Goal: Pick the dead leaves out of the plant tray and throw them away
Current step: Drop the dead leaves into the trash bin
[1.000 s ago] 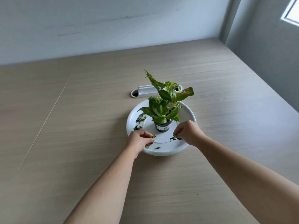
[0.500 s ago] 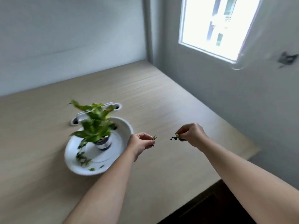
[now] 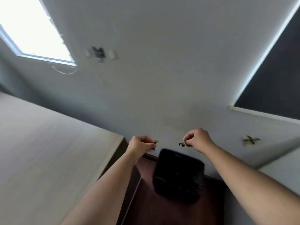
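My left hand (image 3: 140,145) pinches a small dead leaf (image 3: 156,141) between thumb and fingers. My right hand (image 3: 197,139) pinches a dark, curled dead leaf (image 3: 182,144). Both hands hang in the air past the table's end, above the far edge of a black bin (image 3: 177,177) lined with a black bag, which stands on the dark floor below. The plant and its tray are out of view.
The wooden table (image 3: 48,151) fills the lower left; its corner ends just left of my left hand. A grey wall (image 3: 162,78) stands ahead, with a bright window (image 3: 29,30) at upper left and a dark blind (image 3: 276,78) at right.
The view has swung right, away from the plant tray, and the black bin has come into sight. Both hands have carried their leaves off the table to above the bin.
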Demonstrator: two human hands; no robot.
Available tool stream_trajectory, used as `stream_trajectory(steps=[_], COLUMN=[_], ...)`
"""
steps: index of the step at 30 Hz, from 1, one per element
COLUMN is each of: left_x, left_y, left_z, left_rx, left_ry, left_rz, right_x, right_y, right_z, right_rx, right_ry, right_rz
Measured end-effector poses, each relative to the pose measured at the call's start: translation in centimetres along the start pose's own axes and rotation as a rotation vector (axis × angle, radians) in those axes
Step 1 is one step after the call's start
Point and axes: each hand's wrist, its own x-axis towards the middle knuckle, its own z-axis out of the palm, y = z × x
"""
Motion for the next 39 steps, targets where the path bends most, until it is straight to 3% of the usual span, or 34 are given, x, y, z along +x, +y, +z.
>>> stream_trajectory(steps=[5, 10, 16, 21, 29, 39], left_x=[4.5, 9.0, 13.5, 15.0, 12.3, -0.8], left_y=[-4.4, -10.4, -12.9, -11.8, -7.3, -1.5], left_z=[7.7, 10.6, 12.4, 12.7, 9.0, -6.1], left_rx=[0.163, 0.339, 0.398, 0.526, 0.628, 0.502], left_ry=[-0.154, -0.244, -0.239, -0.271, -0.212, 0.233], left_rz=[-0.125, -0.278, -0.389, -0.351, -0.192, -0.06], right_x=[0.8, 1.3, 3.8, 5.5, 5.0, 2.7], right_y=[9.3, 15.6, 18.4, 18.5, 14.1, -3.9], right_z=[-1.2, 1.6, 4.9, 4.6, 2.6, 8.4], right_rx=[-0.001, 0.013, 0.161, 0.286, 0.149, -0.11], right_ry=[0.053, 0.045, 0.08, 0.077, 0.048, -0.227], right_rz=[0.211, 0.362, 0.46, 0.557, 0.384, -0.162])
